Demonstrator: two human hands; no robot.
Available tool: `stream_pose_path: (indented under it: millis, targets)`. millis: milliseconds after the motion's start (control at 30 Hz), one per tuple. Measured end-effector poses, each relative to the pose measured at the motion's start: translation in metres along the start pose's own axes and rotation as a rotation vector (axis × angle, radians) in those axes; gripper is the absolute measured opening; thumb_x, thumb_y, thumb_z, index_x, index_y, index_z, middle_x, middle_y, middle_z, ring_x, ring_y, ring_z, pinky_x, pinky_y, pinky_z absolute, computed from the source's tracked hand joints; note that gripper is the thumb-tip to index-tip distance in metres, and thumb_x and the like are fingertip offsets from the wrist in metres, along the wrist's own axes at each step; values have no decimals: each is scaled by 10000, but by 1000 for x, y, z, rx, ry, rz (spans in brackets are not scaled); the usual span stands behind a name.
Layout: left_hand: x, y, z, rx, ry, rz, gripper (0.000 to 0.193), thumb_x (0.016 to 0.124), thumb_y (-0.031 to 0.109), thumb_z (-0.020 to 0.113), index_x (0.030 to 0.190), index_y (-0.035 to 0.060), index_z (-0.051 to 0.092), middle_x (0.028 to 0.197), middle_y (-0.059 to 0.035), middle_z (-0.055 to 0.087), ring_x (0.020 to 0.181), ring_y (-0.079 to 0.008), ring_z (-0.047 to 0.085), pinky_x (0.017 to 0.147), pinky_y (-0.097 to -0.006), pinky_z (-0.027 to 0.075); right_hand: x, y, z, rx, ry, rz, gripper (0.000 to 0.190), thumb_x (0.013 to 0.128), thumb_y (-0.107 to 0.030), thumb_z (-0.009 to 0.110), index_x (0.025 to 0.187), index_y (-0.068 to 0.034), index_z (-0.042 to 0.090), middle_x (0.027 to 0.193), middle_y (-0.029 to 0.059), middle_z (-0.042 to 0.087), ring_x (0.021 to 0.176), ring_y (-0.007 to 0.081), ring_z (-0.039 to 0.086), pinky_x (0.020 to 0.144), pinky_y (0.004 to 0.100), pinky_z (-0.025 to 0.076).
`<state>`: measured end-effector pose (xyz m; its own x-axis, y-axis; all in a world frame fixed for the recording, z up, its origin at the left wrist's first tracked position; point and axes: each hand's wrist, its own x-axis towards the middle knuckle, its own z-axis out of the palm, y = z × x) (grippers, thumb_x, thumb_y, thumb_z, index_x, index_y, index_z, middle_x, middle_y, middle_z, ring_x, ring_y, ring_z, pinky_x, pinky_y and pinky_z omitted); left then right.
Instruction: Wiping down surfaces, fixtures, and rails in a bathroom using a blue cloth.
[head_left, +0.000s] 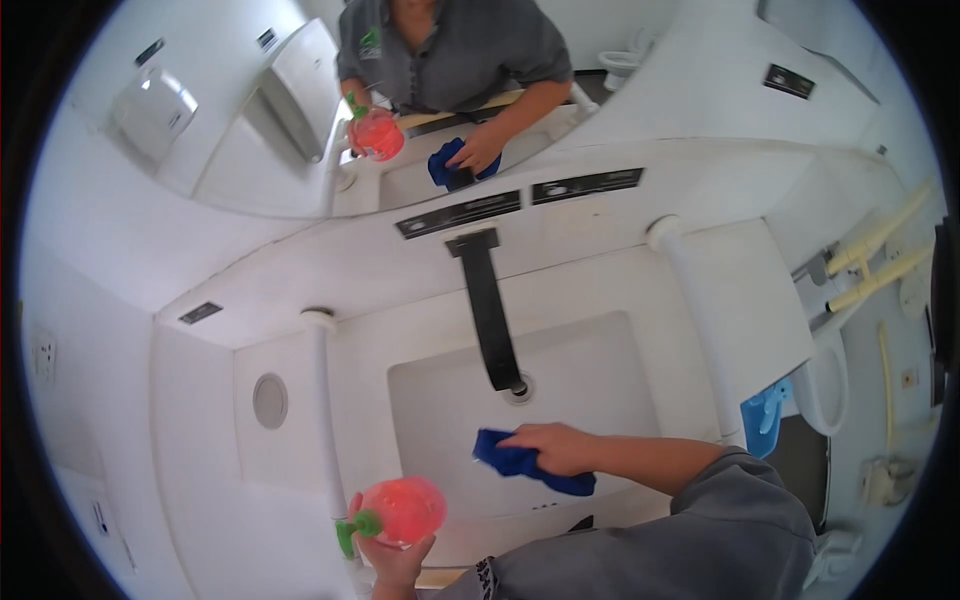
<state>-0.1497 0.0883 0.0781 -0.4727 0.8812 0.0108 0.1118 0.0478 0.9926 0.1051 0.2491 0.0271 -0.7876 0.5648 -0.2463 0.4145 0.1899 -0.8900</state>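
My left hand (396, 559) grips a clear pump bottle of pink-red liquid (412, 510) with a green pump head (352, 531), at the near left edge of the sink. A folded blue cloth (510, 459) is in my right hand (562, 448), held over the near part of the white rectangular sink basin (442, 405). Beyond that hand a black faucet (489, 315) reaches from the wall out over the drain (519, 390). Both hands, the bottle and the cloth also show in the mirror.
White grab rails (324, 412) (697, 322) flank the sink. A large mirror (255, 150) is on the wall above. On the right are a white urinal (823, 382), cream-coloured rails (877, 285) and a blue bin liner (763, 420). A round lid (270, 400) lies in the left counter.
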Motion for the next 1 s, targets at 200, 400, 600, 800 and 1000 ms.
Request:
stream_pose_path:
  millis: [200,400,600,800,1000]
  targets:
    - [45,38,96,-214,-373,73,1064,548,124,846,1365,-16,180,1231,-139,477,1130,-241,509,931,-405,466,-43,53,-93,-367,962,174,468,766,21,482,1224,-68,522,1168,218,545,1092,388,508,939,441,416]
    - [48,42,171,-85,-587,39,1078,581,174,863,1396,19,174,1309,-125,402,1204,-246,448,989,-410,424,-19,133,-151,-675,1165,406,403,756,-38,527,1158,-39,563,1135,197,558,1094,366,499,935,444,389]
    - [83,13,249,26,-479,208,968,608,160,849,1362,-5,265,1262,-135,455,1175,-239,479,973,-350,421,20,101,-84,-301,530,-37,271,780,-130,538,1042,-83,593,1083,139,578,923,316,587,806,384,481]
    - [125,9,320,32,-251,110,925,619,159,830,1347,-21,288,1260,-148,462,1155,-237,491,960,-347,423,-51,67,-12,-305,-174,-30,505,735,2,553,1220,-140,556,1178,116,555,1100,298,535,919,389,438]
    - [161,-46,339,217,-144,144,937,600,166,827,1345,-22,292,1286,-180,437,1182,-294,468,986,-364,412,-72,45,-15,-257,-270,-41,517,760,21,514,1257,-121,534,1240,105,531,1141,280,514,933,374,435]
